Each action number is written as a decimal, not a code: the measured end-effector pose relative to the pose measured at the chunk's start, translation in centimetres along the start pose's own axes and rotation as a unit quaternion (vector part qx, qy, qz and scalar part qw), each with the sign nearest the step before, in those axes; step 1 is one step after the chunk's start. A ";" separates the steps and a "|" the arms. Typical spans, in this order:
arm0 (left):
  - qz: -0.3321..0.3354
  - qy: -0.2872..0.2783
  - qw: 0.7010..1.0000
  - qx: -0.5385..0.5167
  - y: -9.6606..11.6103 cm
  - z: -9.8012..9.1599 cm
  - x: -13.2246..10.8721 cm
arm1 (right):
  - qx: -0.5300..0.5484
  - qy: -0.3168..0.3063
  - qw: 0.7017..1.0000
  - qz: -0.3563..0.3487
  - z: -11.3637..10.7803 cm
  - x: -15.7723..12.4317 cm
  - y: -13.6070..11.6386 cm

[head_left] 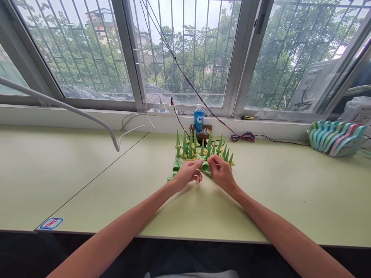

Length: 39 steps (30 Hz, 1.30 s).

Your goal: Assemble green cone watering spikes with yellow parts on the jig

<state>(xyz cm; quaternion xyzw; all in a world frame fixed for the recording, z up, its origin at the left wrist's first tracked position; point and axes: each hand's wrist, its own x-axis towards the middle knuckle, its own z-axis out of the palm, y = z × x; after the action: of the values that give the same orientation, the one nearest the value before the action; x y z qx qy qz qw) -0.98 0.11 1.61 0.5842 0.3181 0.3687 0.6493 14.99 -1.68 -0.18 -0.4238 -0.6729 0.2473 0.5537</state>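
At the near edge of the pale green, smooth-topped table [290, 200], a small white paper label with a blue border and red marking [51, 223] is seen at 8 o'clock, directions being read from the work at centre. There, a green, hollow, round-mouthed plastic cone [205, 166] is held just above the tabletop, its open end turned toward the wearer. It is gripped at its 9 o'clock side by the thumb and forefinger of the left hand [188, 174], whose other fingers are left loosely curled. On the 3 o'clock side, the rim is pinched by the drawn-together fingertips of the right hand [220, 170]; whether anything small is also held there cannot be told.

The cone is judged light, stiff and a little slippery, best taken by the outer wall near its wide mouth, with the narrow tip spared from bending.

Loose green plastic cones [176, 167] are left lying at 9 o'clock. Upright green plastic spikes with small yellow attachments [184, 147] are ranged from 10 to 2 o'clock. Beyond, at 12 o'clock, a clear bottle of blue liquid [199, 120] is seen by an open brown cardboard box [207, 132], backed by a barred, metal-framed window [188, 58].
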 end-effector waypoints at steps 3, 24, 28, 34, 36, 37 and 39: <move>0.037 0.013 0.997 0.065 0.1 0.1 -0.2 | -0.006 0.007 1.000 -0.007 0.0 0.0 0.1; 0.230 0.139 0.899 0.346 -1.4 0.2 0.0 | -0.043 0.052 0.998 -0.006 0.1 0.2 0.6; 0.177 0.137 0.937 0.267 -1.4 0.3 0.0 | -0.004 0.062 0.998 0.005 0.1 0.2 0.7; 0.050 0.063 0.991 0.109 -0.8 0.3 0.2 | 0.028 0.052 0.998 0.003 0.1 0.1 0.4; 0.003 0.028 0.997 0.068 -0.6 0.3 0.1 | 0.025 0.038 0.999 -0.003 0.1 0.1 0.3; -0.010 0.014 0.999 0.052 -0.5 0.3 0.1 | 0.022 0.031 0.999 -0.006 0.1 0.1 0.2; -0.018 -0.003 0.999 0.027 -0.4 0.3 0.0 | 0.018 0.020 1.000 -0.009 0.1 0.0 0.1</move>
<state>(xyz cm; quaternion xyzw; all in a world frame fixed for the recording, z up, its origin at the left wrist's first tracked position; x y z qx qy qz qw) -0.71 -0.04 1.26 0.5965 0.3368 0.3465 0.6408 14.94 -1.57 -0.30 -0.4126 -0.6612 0.2458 0.5764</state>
